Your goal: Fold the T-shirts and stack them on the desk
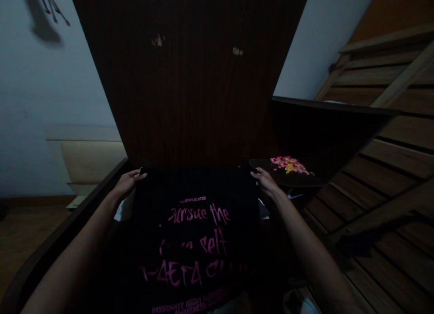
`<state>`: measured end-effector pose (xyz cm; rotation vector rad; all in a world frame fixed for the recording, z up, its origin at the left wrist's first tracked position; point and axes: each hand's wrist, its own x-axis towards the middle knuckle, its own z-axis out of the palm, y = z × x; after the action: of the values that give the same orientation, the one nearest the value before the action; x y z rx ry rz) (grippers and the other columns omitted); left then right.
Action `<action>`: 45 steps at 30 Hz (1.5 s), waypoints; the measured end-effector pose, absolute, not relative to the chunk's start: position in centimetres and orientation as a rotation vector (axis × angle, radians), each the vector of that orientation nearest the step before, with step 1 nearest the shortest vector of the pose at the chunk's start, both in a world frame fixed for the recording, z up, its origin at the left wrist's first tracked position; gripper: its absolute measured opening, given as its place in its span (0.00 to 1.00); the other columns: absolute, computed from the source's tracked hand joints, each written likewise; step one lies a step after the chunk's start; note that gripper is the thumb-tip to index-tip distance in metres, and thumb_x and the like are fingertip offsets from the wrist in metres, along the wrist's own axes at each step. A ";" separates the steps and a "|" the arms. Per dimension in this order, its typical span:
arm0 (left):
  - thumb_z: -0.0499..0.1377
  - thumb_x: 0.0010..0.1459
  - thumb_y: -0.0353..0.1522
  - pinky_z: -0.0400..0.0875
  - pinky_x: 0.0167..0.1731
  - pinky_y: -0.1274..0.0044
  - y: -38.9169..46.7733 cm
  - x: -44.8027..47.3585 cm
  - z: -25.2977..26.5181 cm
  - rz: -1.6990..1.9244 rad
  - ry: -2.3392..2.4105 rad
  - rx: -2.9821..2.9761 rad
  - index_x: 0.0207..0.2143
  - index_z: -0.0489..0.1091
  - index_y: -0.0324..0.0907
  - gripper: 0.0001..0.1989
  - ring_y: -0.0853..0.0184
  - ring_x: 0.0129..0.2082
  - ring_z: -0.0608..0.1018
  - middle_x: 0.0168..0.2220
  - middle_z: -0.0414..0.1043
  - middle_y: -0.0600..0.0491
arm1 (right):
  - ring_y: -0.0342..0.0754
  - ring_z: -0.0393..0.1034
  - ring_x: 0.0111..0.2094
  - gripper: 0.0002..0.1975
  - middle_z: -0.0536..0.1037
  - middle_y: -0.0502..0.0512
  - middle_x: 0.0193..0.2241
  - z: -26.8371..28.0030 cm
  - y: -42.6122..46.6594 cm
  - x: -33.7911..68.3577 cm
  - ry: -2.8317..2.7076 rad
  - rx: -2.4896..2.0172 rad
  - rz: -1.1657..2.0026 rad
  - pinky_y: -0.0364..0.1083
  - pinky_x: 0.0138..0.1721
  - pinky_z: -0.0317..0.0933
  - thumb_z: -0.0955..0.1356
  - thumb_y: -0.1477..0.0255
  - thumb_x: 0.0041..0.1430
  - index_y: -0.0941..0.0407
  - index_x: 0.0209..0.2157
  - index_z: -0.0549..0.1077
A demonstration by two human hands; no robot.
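Spread open so far: the black T-shirt (200, 235) spans the space between the forearms, before the dark wooden panel (195, 78), pink lettering facing the wearer. The left hand (132, 180) and right hand (265, 180) each pinch 1 of its 2 far corners. Its near part looks unsmoothed, the lettering there broken; no folded layers show.

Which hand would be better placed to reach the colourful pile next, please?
Probably the right hand: it pinches the dark cloth at the side near the colourful pile, while the left hand holds the opposite side, farther away.
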<state>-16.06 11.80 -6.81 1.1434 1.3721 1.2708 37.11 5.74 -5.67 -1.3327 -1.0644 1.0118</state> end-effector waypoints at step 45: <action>0.49 0.57 0.36 0.67 0.35 0.72 4.2 -6.2 -8.7 0.160 1.444 2.416 0.30 0.66 0.44 0.09 0.61 0.33 0.78 0.34 0.76 0.47 | 0.49 0.69 0.43 0.11 0.76 0.57 0.41 -6.1 -0.5 25.0 -2.371 -1.756 -0.025 0.44 0.43 0.59 0.59 0.73 0.66 0.56 0.42 0.71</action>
<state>-6.23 4.18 -8.73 2.4158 1.4437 0.1598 24.99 -0.51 -6.09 -1.7559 -2.3713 -0.0251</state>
